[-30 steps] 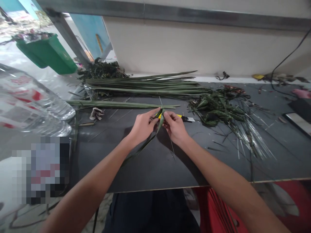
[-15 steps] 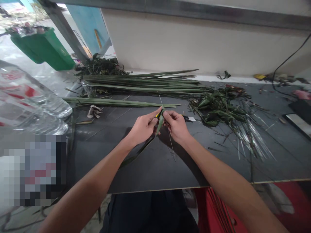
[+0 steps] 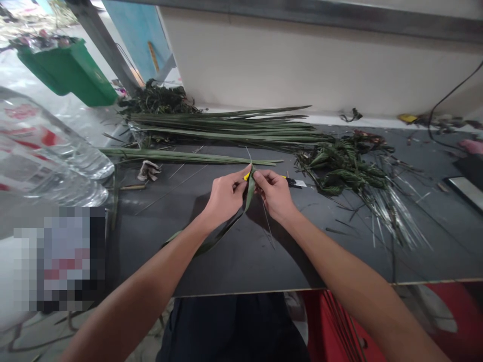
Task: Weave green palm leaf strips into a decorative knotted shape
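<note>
Green leaf strip [image 3: 249, 191] is pinched in the left grip [image 3: 227, 193] and the right grip [image 3: 276, 192], both nearly closed.

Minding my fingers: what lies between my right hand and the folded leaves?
The head view shows a yellow-and-black cutter there, protruding past your right hand.

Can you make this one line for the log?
left hand: holding green leaf strip; right hand: holding same strip; beyond hands: yellow cutter on dark table
</note>
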The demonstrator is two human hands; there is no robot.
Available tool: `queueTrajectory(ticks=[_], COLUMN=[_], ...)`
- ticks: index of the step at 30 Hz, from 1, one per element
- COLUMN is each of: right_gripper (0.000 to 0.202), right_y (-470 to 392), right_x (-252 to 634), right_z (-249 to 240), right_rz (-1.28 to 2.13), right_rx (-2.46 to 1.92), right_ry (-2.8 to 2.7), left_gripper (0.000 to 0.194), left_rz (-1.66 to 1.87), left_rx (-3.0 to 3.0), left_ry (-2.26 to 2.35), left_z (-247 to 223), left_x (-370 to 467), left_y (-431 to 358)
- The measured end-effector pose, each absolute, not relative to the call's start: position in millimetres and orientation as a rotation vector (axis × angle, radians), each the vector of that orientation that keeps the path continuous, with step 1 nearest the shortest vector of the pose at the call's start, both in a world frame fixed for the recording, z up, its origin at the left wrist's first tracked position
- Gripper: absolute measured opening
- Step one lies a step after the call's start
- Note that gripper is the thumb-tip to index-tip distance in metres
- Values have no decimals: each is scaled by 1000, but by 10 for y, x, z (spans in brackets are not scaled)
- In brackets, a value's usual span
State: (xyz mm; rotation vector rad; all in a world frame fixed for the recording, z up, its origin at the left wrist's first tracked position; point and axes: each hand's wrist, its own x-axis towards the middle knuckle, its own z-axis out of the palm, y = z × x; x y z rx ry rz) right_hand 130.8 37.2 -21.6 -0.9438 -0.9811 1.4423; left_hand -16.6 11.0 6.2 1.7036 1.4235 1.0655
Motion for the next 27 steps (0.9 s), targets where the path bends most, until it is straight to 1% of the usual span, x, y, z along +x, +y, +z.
queueTrajectory(ticks=[7,14,22,24,27], right_gripper=[43,46,43,43,42], right_y=[413,413,425,432,440], right_x=[1353,1400,1406,1407,1414], right_z=[-243,-167,-142,-142,-145], right_rz=[1500,1628,1595,1591,1600], right_rx=[-956,-924,-921,-930,-927], right_ry=[-940,-939,-1045,-1025,-984], left_gripper=[62,65,67,64,48], left_rz=[989,950,912,886,954], left_rx=[1657,1659,1598,1605,1698], left_ry=[1237,1183,1152,1168,1232], left_z=[-10,-65,-56,-45,24], left_x=[-170,-241,-276,-305,-355], left_y=[128,151,130,149,165])
